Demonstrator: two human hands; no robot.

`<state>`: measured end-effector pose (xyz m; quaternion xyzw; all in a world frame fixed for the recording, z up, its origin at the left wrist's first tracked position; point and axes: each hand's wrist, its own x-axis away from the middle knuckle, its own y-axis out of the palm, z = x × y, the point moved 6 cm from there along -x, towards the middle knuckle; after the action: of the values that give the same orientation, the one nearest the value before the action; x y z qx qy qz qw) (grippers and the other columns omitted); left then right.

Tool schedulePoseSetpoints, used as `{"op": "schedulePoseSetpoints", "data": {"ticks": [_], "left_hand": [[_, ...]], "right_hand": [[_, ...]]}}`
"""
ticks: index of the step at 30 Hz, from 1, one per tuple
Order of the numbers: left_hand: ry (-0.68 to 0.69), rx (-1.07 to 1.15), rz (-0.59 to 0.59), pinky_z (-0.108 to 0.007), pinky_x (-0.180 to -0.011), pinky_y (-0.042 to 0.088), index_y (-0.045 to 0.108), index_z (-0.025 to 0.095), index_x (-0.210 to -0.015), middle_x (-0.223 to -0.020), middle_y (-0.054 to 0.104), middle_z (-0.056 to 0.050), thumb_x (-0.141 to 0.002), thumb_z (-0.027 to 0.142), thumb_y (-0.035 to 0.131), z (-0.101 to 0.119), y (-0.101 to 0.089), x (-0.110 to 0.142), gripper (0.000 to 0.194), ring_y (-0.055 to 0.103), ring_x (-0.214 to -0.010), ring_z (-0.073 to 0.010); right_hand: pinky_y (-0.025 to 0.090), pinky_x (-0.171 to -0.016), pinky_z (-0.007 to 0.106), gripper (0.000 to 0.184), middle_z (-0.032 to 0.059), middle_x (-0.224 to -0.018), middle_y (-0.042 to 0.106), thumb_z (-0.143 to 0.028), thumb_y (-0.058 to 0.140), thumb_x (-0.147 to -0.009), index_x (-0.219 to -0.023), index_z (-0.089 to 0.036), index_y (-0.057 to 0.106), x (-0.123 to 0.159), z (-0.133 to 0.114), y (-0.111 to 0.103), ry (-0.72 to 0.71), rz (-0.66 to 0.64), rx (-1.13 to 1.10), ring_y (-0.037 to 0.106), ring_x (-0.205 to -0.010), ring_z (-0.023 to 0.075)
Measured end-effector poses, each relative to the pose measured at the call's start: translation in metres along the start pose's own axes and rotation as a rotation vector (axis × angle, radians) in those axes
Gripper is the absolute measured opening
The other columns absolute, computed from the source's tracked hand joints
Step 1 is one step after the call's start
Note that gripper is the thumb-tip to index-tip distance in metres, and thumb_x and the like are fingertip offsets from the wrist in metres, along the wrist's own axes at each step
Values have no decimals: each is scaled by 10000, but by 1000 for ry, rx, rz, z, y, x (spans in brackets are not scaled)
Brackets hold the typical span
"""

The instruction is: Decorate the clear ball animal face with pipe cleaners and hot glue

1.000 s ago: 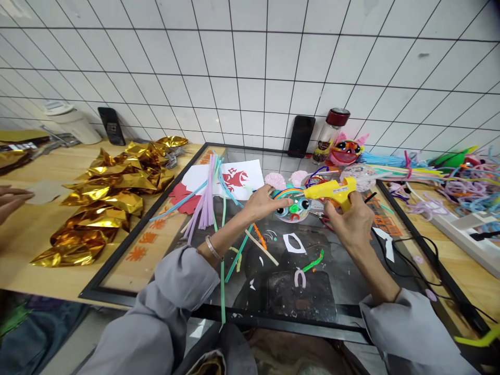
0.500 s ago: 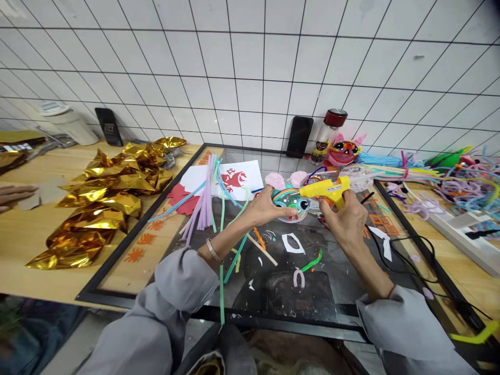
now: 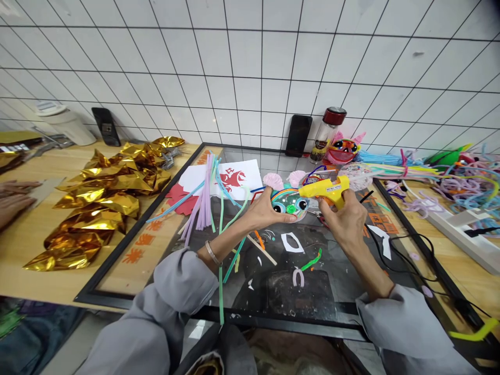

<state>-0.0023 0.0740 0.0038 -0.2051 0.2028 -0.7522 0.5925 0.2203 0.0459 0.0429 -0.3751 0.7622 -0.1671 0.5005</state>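
Note:
My left hand [image 3: 267,209] is closed on the left side of a clear round craft head [image 3: 289,198]. The head has pink ears, large black-and-white eyes, a green nose and rainbow trim. In my right hand [image 3: 344,216] is a yellow glue gun [image 3: 328,190], its nozzle pointing left at the head's upper right edge. I cannot tell whether the nozzle touches it. Under my hands lie a white paper cut-out [image 3: 292,242], a green pipe cleaner piece [image 3: 312,260] and a lilac U-shaped piece [image 3: 298,277].
Lilac pipe cleaners [image 3: 203,198] lie across white paper with a red cut-out [image 3: 230,178]. Gold foil [image 3: 94,203] covers the left table, beside another person's hands [image 3: 15,200]. Behind stand a phone [image 3: 298,135], a bottle [image 3: 326,134] and a pink craft head [image 3: 344,149]. A power strip [image 3: 464,239] and black cable [image 3: 420,239] lie right.
The craft head has turned in my left hand, so both eyes and the green nose now show. The glue gun stays nearly still. The other person's hands reach farther in at left.

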Motion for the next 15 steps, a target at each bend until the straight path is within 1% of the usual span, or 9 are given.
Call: {"op": "schedulePoseSetpoints", "data": {"ticks": [4, 7, 11, 15], "left_hand": [[33, 35, -38, -395, -861, 509, 488, 181, -1136, -1151, 626, -98, -523, 627, 848, -2, 1, -1, 840, 626, -1035, -294], [59, 60, -31, -389, -865, 505, 489, 175, -1132, -1158, 622, -104, -536, 595, 854, -4, 1, -3, 815, 619, -1047, -288], [94, 71, -28, -361, -790, 503, 492, 184, -1111, -1079, 637, -76, -544, 608, 845, -5, 2, -5, 791, 627, -976, -265], [101, 58, -21, -335, -729, 487, 495, 185, -1085, -1036, 632, -58, -537, 613, 845, -5, 1, -5, 778, 622, -917, -246]], "right_hand": [[350, -584, 305, 254, 13, -658, 567, -467, 562, -738, -774, -258, 422, 0, -2, 0, -19, 1, -4, 522, -607, 208], [343, -574, 304, 262, 14, -659, 570, -474, 563, -738, -764, -259, 417, 0, -2, -1, -24, 0, 7, 524, -600, 207], [336, -571, 304, 262, 14, -658, 571, -471, 574, -731, -763, -257, 426, 0, -4, -2, -21, -5, 9, 520, -597, 207], [332, -571, 302, 253, 17, -663, 571, -465, 569, -738, -763, -254, 431, 1, -8, -2, -32, 0, 13, 519, -605, 208]]}}
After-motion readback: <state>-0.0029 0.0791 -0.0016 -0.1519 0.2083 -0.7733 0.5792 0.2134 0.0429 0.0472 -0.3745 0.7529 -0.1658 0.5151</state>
